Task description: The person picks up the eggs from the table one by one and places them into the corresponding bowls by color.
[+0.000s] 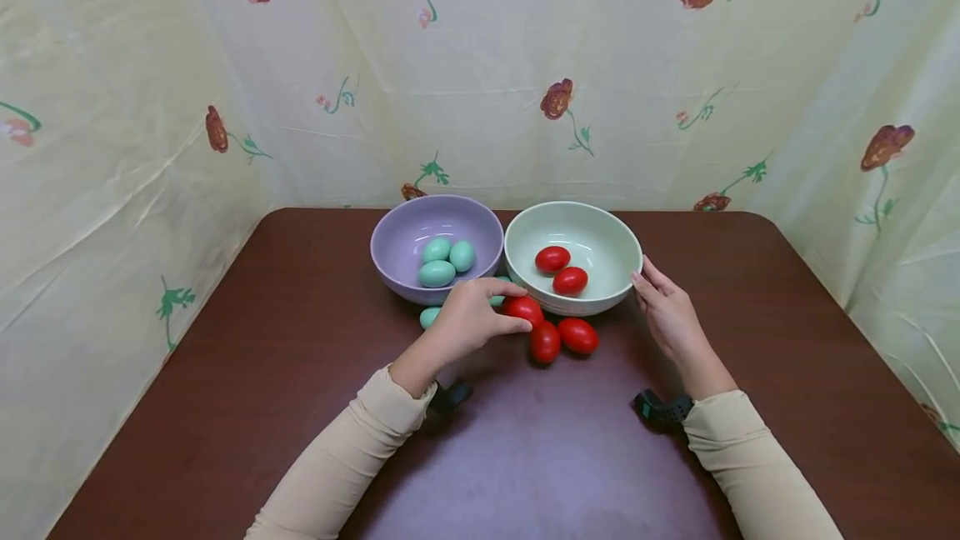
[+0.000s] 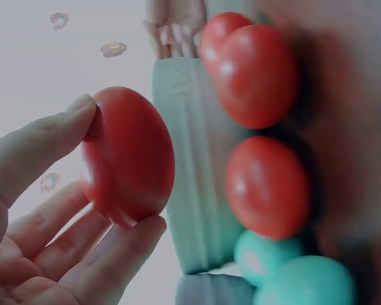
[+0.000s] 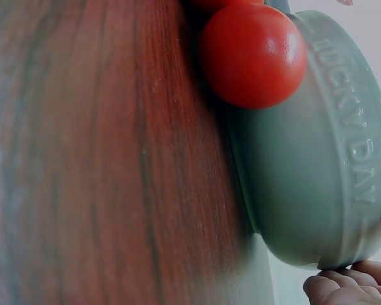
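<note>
Between thumb and fingertips my left hand [image 1: 468, 319] pinches a red egg [image 2: 130, 155], held in front of the pale green bowl [image 1: 581, 302]. More red eggs lie on the table close to that bowl, among them one red egg [image 1: 544, 342] and another red egg [image 1: 578, 336]. Inside the bowl are two red eggs [image 1: 552, 258]. My right hand [image 1: 675, 319] holds the bowl's right side, its thumb at the rim and its fingers against the outer wall. Beside it stands a purple bowl [image 1: 393, 261] with three turquoise eggs [image 1: 437, 274] in it.
Turquoise eggs [image 2: 305, 279] lie on the table in front of the bowls, partly hidden by my left hand in the head view. The dark brown table [image 1: 300, 357] ends at a flowered curtain [image 1: 480, 107] behind the bowls.
</note>
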Action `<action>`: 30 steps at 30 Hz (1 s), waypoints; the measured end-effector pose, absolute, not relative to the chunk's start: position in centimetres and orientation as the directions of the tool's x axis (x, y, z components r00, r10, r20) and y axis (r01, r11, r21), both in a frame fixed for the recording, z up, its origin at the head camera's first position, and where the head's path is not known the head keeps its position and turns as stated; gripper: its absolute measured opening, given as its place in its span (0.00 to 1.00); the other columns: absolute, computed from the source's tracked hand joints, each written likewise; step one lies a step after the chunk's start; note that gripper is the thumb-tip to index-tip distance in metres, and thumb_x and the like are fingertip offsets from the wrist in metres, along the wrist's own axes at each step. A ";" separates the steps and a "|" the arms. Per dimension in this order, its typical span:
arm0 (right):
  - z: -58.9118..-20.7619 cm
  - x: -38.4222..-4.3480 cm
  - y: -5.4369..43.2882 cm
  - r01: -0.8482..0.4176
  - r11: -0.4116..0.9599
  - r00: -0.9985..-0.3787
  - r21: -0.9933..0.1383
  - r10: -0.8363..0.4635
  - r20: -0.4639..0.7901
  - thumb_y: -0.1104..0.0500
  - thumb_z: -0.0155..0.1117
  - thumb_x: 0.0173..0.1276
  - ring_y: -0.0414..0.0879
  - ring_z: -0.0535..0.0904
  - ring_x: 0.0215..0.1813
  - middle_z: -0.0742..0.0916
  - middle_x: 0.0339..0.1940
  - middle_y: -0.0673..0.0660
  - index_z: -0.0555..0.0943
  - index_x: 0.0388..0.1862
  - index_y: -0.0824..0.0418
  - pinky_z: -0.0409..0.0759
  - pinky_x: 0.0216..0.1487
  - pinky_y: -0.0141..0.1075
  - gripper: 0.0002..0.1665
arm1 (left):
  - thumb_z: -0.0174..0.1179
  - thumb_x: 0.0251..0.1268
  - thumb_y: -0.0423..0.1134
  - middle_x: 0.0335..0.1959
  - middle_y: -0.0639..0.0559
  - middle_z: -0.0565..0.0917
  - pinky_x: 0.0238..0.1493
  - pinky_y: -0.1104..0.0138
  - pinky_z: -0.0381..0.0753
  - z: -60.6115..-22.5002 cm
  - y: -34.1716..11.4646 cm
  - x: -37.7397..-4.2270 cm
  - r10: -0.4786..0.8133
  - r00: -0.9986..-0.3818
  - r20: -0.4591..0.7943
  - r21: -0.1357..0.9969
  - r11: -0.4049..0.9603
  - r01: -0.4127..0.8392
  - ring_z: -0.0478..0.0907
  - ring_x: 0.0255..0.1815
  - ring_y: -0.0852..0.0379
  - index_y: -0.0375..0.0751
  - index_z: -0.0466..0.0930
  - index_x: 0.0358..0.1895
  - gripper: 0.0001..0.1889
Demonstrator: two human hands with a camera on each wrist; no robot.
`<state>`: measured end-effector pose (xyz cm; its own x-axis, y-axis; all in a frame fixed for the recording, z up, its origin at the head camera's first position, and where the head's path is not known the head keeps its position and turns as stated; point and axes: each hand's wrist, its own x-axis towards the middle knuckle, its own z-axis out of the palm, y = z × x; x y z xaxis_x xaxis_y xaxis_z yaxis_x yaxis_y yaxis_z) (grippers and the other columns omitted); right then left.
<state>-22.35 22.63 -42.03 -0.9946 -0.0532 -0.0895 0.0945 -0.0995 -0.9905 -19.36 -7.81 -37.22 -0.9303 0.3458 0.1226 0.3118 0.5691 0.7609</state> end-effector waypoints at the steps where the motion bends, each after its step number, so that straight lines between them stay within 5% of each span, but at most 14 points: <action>1: -42.1 -22.4 22.7 0.092 -0.099 -0.995 -0.991 -0.053 -0.087 0.53 0.50 0.79 0.46 0.43 0.83 0.45 0.83 0.56 0.43 0.81 0.59 0.45 0.80 0.42 0.41 | 0.76 0.52 0.44 0.48 0.53 0.89 0.51 0.64 0.80 -36.8 -7.5 -19.6 0.344 -0.931 0.121 0.761 0.570 0.310 0.80 0.49 0.55 0.46 0.87 0.52 0.22; 13: -41.8 -22.5 22.5 0.094 -0.102 -0.995 -0.990 -0.049 -0.089 0.56 0.48 0.80 0.47 0.43 0.83 0.46 0.83 0.56 0.43 0.81 0.60 0.45 0.80 0.42 0.39 | 0.74 0.54 0.45 0.49 0.50 0.89 0.50 0.65 0.80 -34.0 -5.0 -23.1 0.343 -0.931 0.124 0.747 0.586 0.315 0.81 0.49 0.53 0.48 0.86 0.54 0.22; 30: -41.9 -22.5 22.6 0.100 -0.097 -0.994 -0.990 -0.043 -0.096 0.55 0.49 0.80 0.46 0.44 0.83 0.46 0.83 0.56 0.43 0.81 0.60 0.46 0.80 0.40 0.40 | 0.75 0.53 0.44 0.48 0.49 0.89 0.56 0.63 0.79 -35.1 -2.8 -27.3 0.351 -0.936 0.023 0.711 0.652 0.262 0.80 0.53 0.50 0.44 0.87 0.53 0.22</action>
<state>-22.52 22.63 -41.88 -0.9944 -0.0432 -0.0964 0.1002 -0.0972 -0.9902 -27.26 -2.81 -35.08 -0.9362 0.3507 0.0226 0.2615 0.6523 0.7114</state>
